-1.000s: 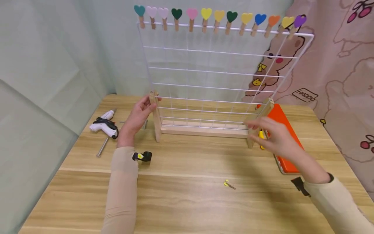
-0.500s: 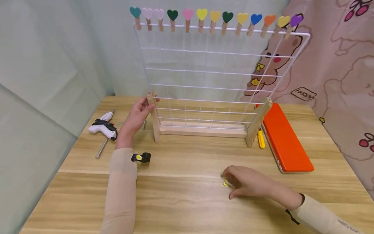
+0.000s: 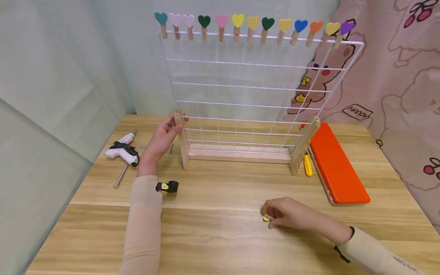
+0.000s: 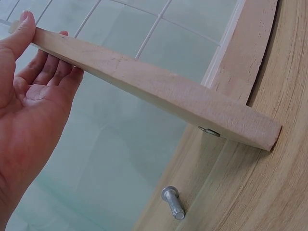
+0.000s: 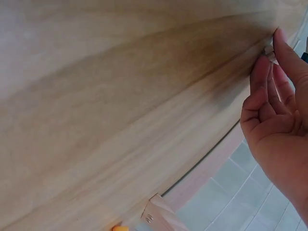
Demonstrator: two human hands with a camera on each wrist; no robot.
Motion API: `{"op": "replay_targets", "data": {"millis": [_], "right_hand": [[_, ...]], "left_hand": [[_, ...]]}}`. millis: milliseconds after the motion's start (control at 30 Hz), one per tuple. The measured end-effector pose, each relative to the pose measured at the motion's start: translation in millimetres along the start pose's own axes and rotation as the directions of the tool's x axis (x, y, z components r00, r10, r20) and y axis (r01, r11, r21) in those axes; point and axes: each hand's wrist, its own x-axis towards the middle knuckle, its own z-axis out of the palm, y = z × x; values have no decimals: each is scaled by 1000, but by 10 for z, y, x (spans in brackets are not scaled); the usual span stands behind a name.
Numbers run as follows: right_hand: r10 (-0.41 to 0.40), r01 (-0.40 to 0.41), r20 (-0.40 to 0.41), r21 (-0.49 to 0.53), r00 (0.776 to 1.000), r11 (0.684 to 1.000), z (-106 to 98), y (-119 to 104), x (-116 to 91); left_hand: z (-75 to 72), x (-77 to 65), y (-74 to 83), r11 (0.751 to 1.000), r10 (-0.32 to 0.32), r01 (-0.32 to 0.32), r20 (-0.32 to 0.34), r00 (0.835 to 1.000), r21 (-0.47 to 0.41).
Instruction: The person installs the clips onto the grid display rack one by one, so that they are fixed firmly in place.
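My left hand [image 3: 159, 138] grips the top of the left wooden upright [image 3: 183, 143], thumb on one side and fingers on the other in the left wrist view. A white wire grid [image 3: 242, 86] stands between this upright and the right one [image 3: 304, 147]. Along its top edge sits a row of heart clothespins [image 3: 221, 26] in several colours. Low over the tabletop, my right hand [image 3: 292, 213] pinches a small clothespin with a yellow heart [image 3: 266, 218]. Between thumb and finger, the right wrist view shows only a bit of the wooden clothespin [image 5: 269, 52].
A white glue gun [image 3: 123, 149] lies at the left with a long bolt [image 3: 120, 176] near it. Behind the left upright, another bolt [image 4: 173, 202] rests on the table. At the right are an orange-red case [image 3: 338, 168] and a yellow-handled tool [image 3: 307, 165].
My right hand has come from the right upright down to the yellow heart clothespin and now pinches it. My left hand has stayed on the left upright.
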Motion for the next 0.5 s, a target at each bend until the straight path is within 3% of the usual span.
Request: {"op": "replay_targets", "data": {"millis": [200,400,500], "right_hand": [[-48,44,-28,-102,998,994,-48,-11,-4],[-67,33,-156,-214,986,976,-260,-43,-15],[-106,35,-259,-265,960,964,-435,-41,-21]], "left_hand": [[2,-3,-11,1000,-1,1,4,1000,-10],[3,6,-15,1000,4,-4,5,1000,-10],[-7,5,-14,1000,8,-8,6,1000,-12]]}}
